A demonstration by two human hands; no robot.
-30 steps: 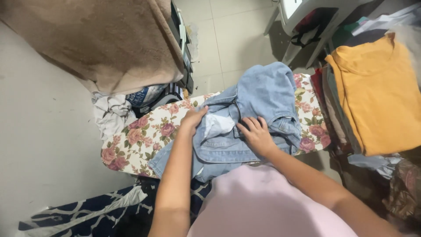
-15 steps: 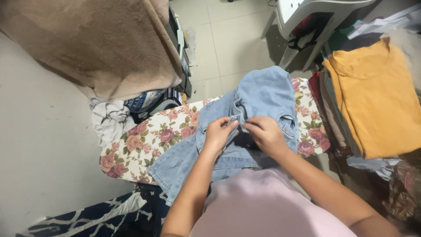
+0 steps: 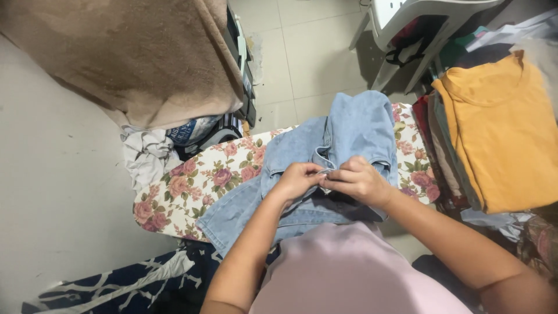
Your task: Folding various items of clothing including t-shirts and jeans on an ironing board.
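The light blue jeans point(image 3: 349, 125) lie bunched across the ironing board point(image 3: 192, 180), whose cover is printed with pink roses; one denim leg hangs off the near edge toward 7 o'clock, the rest is heaped up toward 12 o'clock. Both hands meet at the middle of the garment, at the fly. The left hand point(image 3: 299, 180) has its grip pressed together, pinching a fold of denim at the waistband opening. The right hand point(image 3: 360, 181) sits just beside it at 3 o'clock, fingers curled and pinching the opposite edge of the same opening; the fingertips of the two hands touch or nearly touch, and the small part between them is too hidden to make out.

At 3 o'clock from the jeans, a mustard yellow shirt point(image 3: 500, 134) tops a pile of folded clothes. At 10 o'clock a brown towel point(image 3: 128, 58) hangs over a stack, with crumpled white cloth point(image 3: 145, 157) below it. A dark blue patterned fabric point(image 3: 122, 285) lies on the floor at 7 o'clock. A white plastic chair point(image 3: 407, 23) stands at 1 o'clock.
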